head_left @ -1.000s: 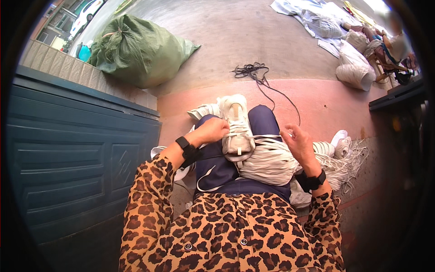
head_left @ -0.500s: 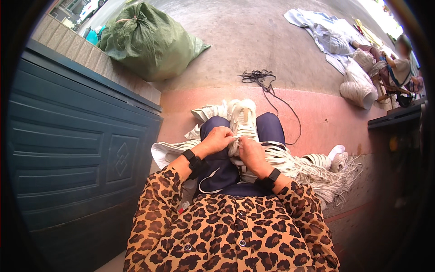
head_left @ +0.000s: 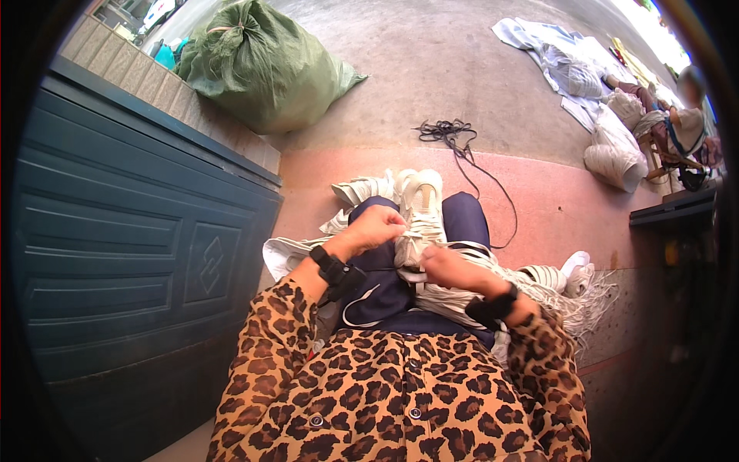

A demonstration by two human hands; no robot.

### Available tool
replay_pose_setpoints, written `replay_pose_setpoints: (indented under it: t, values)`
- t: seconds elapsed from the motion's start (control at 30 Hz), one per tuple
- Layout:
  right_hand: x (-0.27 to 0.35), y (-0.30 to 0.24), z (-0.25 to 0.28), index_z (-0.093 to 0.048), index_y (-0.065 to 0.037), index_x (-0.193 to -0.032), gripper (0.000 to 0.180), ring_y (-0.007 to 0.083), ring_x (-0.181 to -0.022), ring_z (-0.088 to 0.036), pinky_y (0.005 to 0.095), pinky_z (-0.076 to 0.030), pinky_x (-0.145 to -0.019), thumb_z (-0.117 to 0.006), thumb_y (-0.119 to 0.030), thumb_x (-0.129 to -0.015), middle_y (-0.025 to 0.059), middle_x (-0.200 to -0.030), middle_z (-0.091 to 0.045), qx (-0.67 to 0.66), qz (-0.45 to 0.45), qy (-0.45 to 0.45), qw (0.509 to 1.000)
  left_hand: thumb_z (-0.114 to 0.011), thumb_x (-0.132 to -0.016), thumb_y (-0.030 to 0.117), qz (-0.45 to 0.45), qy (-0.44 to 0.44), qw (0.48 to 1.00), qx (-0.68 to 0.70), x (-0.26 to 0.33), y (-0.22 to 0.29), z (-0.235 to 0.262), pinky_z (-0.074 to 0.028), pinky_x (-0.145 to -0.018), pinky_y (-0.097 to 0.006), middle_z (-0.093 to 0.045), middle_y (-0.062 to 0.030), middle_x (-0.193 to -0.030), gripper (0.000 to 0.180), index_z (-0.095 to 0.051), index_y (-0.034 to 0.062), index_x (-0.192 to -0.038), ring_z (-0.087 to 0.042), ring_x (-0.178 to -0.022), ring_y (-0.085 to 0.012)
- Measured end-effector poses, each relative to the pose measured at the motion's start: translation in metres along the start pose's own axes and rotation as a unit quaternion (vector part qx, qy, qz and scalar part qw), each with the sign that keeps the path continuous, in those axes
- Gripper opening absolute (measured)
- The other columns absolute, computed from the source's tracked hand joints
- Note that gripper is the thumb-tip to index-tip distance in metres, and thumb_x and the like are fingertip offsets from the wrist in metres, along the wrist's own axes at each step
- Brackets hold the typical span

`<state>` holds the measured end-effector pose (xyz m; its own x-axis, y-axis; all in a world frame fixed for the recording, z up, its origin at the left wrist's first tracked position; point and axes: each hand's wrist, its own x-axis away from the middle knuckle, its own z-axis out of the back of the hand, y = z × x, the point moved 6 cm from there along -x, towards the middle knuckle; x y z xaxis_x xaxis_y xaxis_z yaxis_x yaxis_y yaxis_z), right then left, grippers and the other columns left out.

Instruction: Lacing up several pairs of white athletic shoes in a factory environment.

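A white sneaker (head_left: 422,202) stands between my dark-trousered knees, its toe away from me and laces across its front. My left hand (head_left: 379,229) is closed at the shoe's left side, thumb and finger pinching a white shoelace by the eyelets. Lower down, my right hand (head_left: 454,269) is at the right of the shoe's opening, fingers pressed together; what they hold, if anything, is too small and blurred to make out. A loose lace end (head_left: 362,304) curls over my left thigh. A thick bundle of white shoelaces (head_left: 531,296) lies across my right leg.
More white shoe pieces (head_left: 362,189) lie beyond my left knee, and a white shoe (head_left: 577,269) rests at the right. Black cord (head_left: 454,135) trails on the floor. A green sack (head_left: 262,69) stands by a dark panelled door (head_left: 115,231). A person (head_left: 681,123) sits among white bundles.
My right hand has moved right and toward me, away from my left hand. My left hand has risen slightly. The whole view has shifted a little.
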<state>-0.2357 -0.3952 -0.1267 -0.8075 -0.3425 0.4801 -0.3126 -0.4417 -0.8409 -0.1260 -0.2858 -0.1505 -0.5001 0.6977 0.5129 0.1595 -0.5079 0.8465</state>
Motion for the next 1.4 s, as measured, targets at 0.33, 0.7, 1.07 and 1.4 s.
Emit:
replay_pose_setpoints:
  t: [0.33,0.7,1.07,1.4]
  values:
    - [0.200,-0.150,0.173,-0.045,-0.005,-0.091,0.023,0.0074,-0.038,-0.032,0.0294,-0.032,-0.062,-0.026,-0.017,-0.095,-0.0050,-0.052,-0.039,-0.520,0.545,0.082,0.653,-0.058,-0.081,0.018,-0.156,0.035,0.950,-0.269,-0.019,0.056,-0.022,-0.048,-0.064,-0.028,-0.061,-0.0067,-0.088,0.025,-0.061,0.0052,-0.102,-0.059,-0.075,-0.0167]
    - [0.194,-0.100,0.201,-0.046,0.000,-0.103,0.020,0.0117,-0.061,-0.047,0.0289,-0.036,-0.068,-0.035,-0.015,-0.094,0.0031,-0.069,-0.046,-0.461,0.448,0.202,0.739,-0.054,-0.088,0.019,-0.080,-0.131,0.985,0.075,-0.010,0.077,-0.017,-0.042,-0.082,-0.026,-0.062,-0.0045,-0.094,0.022,-0.061,0.0010,-0.099,-0.056,-0.089,-0.0125]
    - [0.228,0.028,0.220,-0.050,-0.002,-0.095,0.024,0.0165,-0.086,-0.049,0.0316,-0.040,-0.084,-0.040,-0.024,-0.094,0.0069,-0.090,-0.048,-0.548,0.398,0.231,0.698,-0.048,-0.091,0.022,-0.215,0.157,0.815,0.514,0.049,0.073,0.175,-0.043,-0.059,-0.027,-0.046,0.0000,-0.064,0.020,-0.053,0.0038,-0.095,-0.046,-0.058,-0.0120]
    - [0.050,0.047,0.049,-0.062,-0.001,-0.086,0.014,0.0285,-0.068,-0.058,0.0343,-0.046,-0.064,-0.053,-0.012,-0.083,0.0124,-0.077,-0.062,0.049,0.059,0.272,0.959,-0.053,-0.086,0.015,-0.007,0.126,0.991,0.041,0.030,-0.002,0.039,-0.045,-0.060,-0.022,-0.060,-0.0020,-0.070,0.019,-0.065,0.0014,-0.093,-0.054,-0.063,-0.0081]
